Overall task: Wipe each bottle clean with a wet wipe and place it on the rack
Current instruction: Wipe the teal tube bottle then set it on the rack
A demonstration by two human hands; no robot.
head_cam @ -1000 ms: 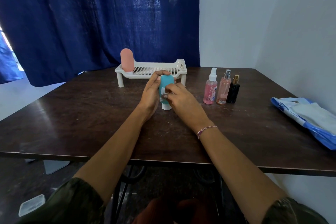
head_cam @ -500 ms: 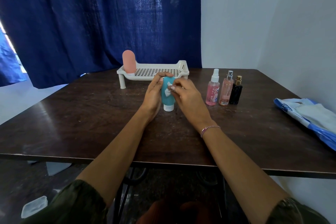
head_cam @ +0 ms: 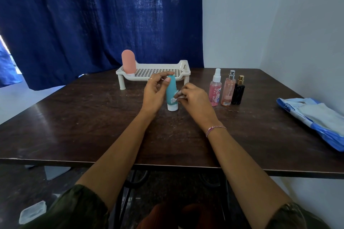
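Wiping is judged in hand: the teal bottle (head_cam: 171, 90), upright on the table (head_cam: 93, 126) before the rack (head_cam: 183, 74), is pinched at its top by the left hand (head_cam: 155, 93) and touched low by a wipe (head_cam: 174, 99) gripped in the right hand (head_cam: 194, 97); racking is called for next.

White cap (head_cam: 172, 107) on teal bottle (head_cam: 170, 89), white wipe (head_cam: 176, 98). Pale pink bottle (head_cam: 128, 62). Cream-white rack (head_cam: 184, 65) with regular grid of dark holes. Bright pink spray (head_cam: 215, 92) with white top, peach spray (head_cam: 227, 91) with silver top, black spray (head_cam: 238, 94) with gold top. Dark brown desk (head_cam: 74, 117), faintly scuffed pale. Deep blue curtain (head_cam: 93, 15). Blue-and-white pack (head_cam: 316, 117). Pink-and-white braided bracelet (head_cam: 216, 129). Dark olive sleeves (head_cam: 78, 208).
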